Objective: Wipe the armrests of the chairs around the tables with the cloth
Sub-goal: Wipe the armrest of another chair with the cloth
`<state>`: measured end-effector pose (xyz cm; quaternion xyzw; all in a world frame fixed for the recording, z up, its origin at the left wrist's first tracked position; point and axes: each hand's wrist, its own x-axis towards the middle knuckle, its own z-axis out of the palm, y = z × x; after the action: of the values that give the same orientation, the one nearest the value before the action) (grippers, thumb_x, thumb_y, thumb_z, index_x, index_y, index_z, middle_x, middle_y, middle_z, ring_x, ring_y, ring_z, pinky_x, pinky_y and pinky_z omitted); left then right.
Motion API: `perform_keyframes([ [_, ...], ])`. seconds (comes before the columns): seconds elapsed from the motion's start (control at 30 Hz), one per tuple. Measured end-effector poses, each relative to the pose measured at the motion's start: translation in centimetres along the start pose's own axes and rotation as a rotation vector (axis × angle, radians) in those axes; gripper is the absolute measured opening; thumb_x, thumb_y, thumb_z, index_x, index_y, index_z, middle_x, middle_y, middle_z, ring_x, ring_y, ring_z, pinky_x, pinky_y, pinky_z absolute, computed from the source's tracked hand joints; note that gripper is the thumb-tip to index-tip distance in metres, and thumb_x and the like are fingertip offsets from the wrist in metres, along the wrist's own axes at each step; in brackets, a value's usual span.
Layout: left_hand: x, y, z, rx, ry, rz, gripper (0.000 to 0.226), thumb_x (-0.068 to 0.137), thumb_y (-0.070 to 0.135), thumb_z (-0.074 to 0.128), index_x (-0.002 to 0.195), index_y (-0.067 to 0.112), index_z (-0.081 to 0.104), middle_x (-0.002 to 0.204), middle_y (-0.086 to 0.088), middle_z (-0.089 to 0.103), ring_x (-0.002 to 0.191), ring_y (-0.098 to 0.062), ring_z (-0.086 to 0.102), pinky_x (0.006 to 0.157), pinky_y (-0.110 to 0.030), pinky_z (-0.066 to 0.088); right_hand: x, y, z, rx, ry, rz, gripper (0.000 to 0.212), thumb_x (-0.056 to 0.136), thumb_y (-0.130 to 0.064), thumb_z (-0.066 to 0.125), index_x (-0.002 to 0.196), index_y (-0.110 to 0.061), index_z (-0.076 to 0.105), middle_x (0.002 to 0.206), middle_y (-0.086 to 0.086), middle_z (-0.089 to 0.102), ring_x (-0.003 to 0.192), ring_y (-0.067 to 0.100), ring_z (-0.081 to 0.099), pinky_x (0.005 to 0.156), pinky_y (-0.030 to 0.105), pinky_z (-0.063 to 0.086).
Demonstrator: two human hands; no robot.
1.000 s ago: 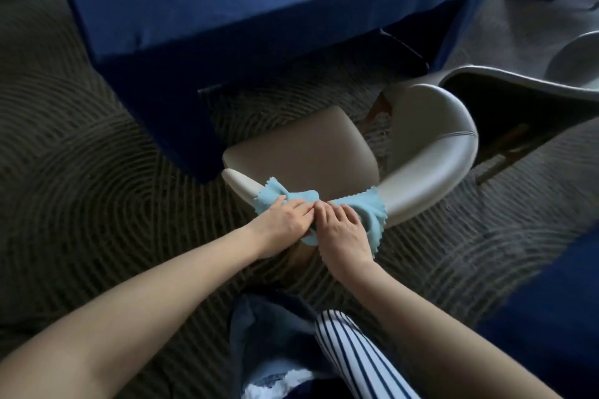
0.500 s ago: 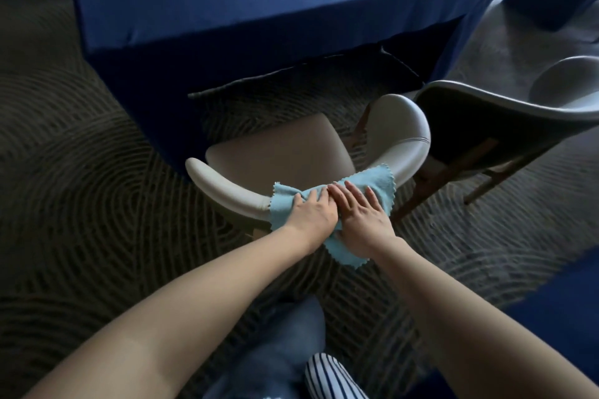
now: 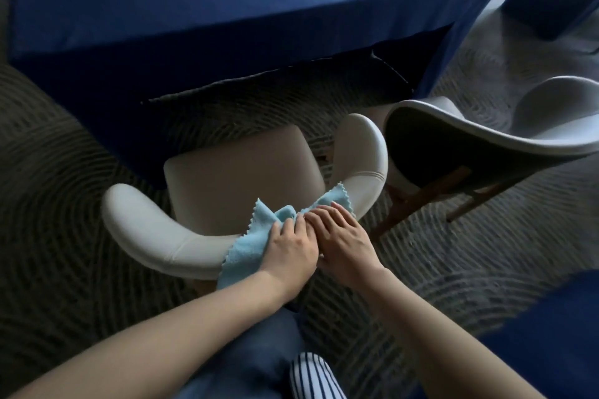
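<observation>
Gripping scalloped cloth (image 3: 248,248), left hand (image 3: 288,251); right hand (image 3: 345,244) flat, curved armrest (image 3: 162,238)

Both bare forearms reach forward and converge, wrists close together. The left hand (image 3: 288,251) curls its fingers into the cloth (image 3: 248,248). The right hand (image 3: 345,244) lies palm-down just beside it, fingers extended and flat.

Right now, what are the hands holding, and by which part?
The left hand grips the blue cloth by its bunched middle; the right hand presses its right end flat on the chair's curved arm, gripping nothing.
</observation>
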<state>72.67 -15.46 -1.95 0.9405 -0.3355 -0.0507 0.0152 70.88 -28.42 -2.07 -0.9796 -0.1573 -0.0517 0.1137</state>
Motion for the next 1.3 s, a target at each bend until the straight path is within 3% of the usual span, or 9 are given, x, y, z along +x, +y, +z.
perform_keyframes([
  [0.07,1.7,1.2,-0.5,0.000,-0.001,-0.013,0.047,0.077,0.008,0.029,0.093,-0.008,0.070,0.091,-0.026,0.068,0.070,-0.033,0.064,0.064,-0.041,0.055,0.1,2.3,-0.2,-0.012,0.012,-0.042,0.059,0.085,-0.050,0.045,0.119,-0.006,0.062,0.115,0.004,0.065,0.113,0.020,0.054,0.109,0.034,0.031],
  [0.17,4.5,3.2,-0.7,-0.011,-0.025,-0.021,0.041,0.078,0.026,0.054,0.095,-0.009,0.070,0.095,-0.028,0.067,0.074,-0.034,0.065,0.065,-0.040,0.055,0.2,6.3,-0.7,-0.032,0.024,-0.088,0.060,0.087,-0.050,0.044,0.120,-0.004,0.062,0.117,0.006,0.064,0.115,0.021,0.055,0.109,0.036,0.032],
  [0.33,9.0,6.0,-1.6,-0.153,-0.164,-0.131,0.057,0.074,0.019,0.024,0.090,-0.010,0.071,0.094,-0.029,0.068,0.079,-0.039,0.067,0.064,-0.042,0.055,1.1,12.0,-1.5,-0.064,-0.012,-0.162,0.059,0.088,-0.049,0.046,0.126,-0.005,0.058,0.123,0.007,0.062,0.121,0.021,0.052,0.113,0.035,0.027],
  [0.53,11.5,7.3,-1.0,-0.154,-0.254,-0.199,0.045,0.077,0.023,0.044,0.097,-0.008,0.070,0.102,-0.029,0.066,0.093,-0.040,0.065,0.073,-0.044,0.055,3.0,15.8,-1.9,0.004,-0.031,-0.294,0.053,0.102,-0.043,0.031,0.123,-0.005,0.061,0.123,0.006,0.063,0.120,0.021,0.055,0.111,0.033,0.031],
  [0.67,11.7,7.9,-0.9,-0.164,-0.219,-0.260,0.050,0.078,0.014,0.030,0.100,-0.009,0.068,0.104,-0.030,0.066,0.096,-0.041,0.064,0.077,-0.047,0.055,4.1,17.1,-1.8,0.023,-0.029,-0.417,0.056,0.104,-0.044,0.029,0.118,-0.004,0.066,0.118,0.006,0.066,0.115,0.021,0.060,0.109,0.033,0.035],
  [0.9,15.0,10.0,-1.0,-0.119,-0.135,-0.394,0.048,0.078,0.016,0.030,0.096,-0.006,0.069,0.096,-0.028,0.067,0.093,-0.040,0.065,0.077,-0.046,0.056,6.8,21.2,-2.3,0.059,-0.095,-0.606,0.061,0.100,-0.052,0.034,0.117,-0.003,0.066,0.116,0.007,0.067,0.111,0.022,0.062,0.108,0.035,0.037],
  [1.1,21.3,11.7,-1.4,-0.130,-0.133,-0.594,0.051,0.076,0.006,0.023,0.090,-0.008,0.070,0.085,-0.027,0.067,0.081,-0.038,0.065,0.067,-0.045,0.056,11.1,26.7,-2.6,0.019,-0.188,-0.773,0.056,0.096,-0.048,0.038,0.124,-0.006,0.062,0.121,0.007,0.064,0.115,0.021,0.058,0.111,0.032,0.030],
  [1.2,24.8,11.8,-2.7,-0.132,-0.106,-0.696,0.061,0.080,0.005,0.011,0.109,-0.011,0.062,0.102,-0.030,0.063,0.095,-0.038,0.060,0.077,-0.046,0.053,13.1,29.1,-2.5,0.071,-0.245,-0.743,0.057,0.085,-0.042,0.049,0.128,-0.005,0.058,0.125,0.008,0.061,0.118,0.023,0.057,0.111,0.029,0.027],
  [1.3,28.5,11.4,-2.5,-0.099,-0.181,-0.770,0.042,0.097,0.004,0.021,0.133,-0.014,0.034,0.133,-0.034,0.041,0.122,-0.045,0.040,0.100,-0.052,0.039,15.4,31.3,-2.6,0.090,-0.315,-0.726,0.059,0.084,-0.035,0.061,0.135,-0.006,0.051,0.133,0.009,0.056,0.127,0.025,0.050,0.112,0.037,0.031],
])
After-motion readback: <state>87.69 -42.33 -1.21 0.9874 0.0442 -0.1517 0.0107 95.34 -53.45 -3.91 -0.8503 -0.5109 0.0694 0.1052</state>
